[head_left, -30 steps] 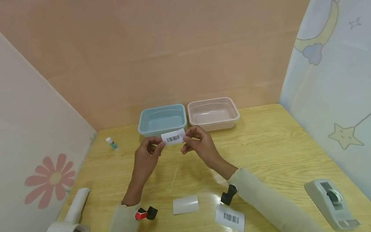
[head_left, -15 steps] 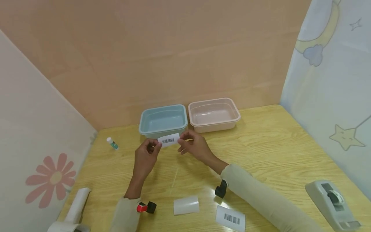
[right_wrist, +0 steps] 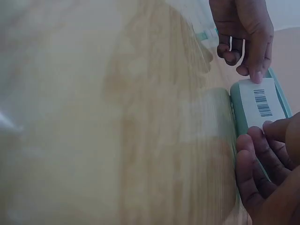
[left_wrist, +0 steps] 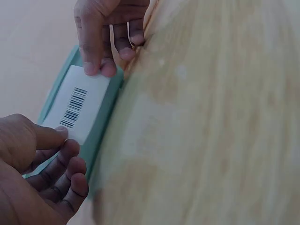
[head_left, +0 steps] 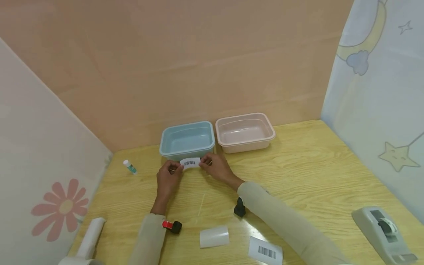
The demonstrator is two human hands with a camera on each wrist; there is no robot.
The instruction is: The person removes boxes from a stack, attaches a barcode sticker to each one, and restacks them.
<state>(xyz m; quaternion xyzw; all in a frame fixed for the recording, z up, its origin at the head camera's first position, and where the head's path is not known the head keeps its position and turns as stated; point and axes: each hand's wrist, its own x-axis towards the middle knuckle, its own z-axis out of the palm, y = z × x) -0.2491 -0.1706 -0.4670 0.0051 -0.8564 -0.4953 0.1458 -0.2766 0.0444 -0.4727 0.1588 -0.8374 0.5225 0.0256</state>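
Note:
A white barcode label (head_left: 190, 162) is stretched between both hands, right before the front wall of the blue bin (head_left: 186, 151). My left hand (head_left: 168, 179) pinches its left end between thumb and forefinger. The right hand (head_left: 216, 168) pinches the other end the same way. In the left wrist view the label (left_wrist: 72, 105) faces outward with its bars showing, and the green-blue bin wall lies behind it. From the right wrist view the label (right_wrist: 262, 104) also overlaps the bin's side; whether it touches the wall I cannot tell.
A pink bin (head_left: 245, 146) stands right of the blue one. A glue stick (head_left: 130, 166) lies at left. Nearer are a blank white label (head_left: 214, 237), another barcode label (head_left: 266, 251), a tape dispenser (head_left: 384, 233) at right and a white handled device (head_left: 88, 239) at left.
Both hands have moved the label down and slightly left, from above the table to the front of the blue bin. They keep their pinch on its two ends.

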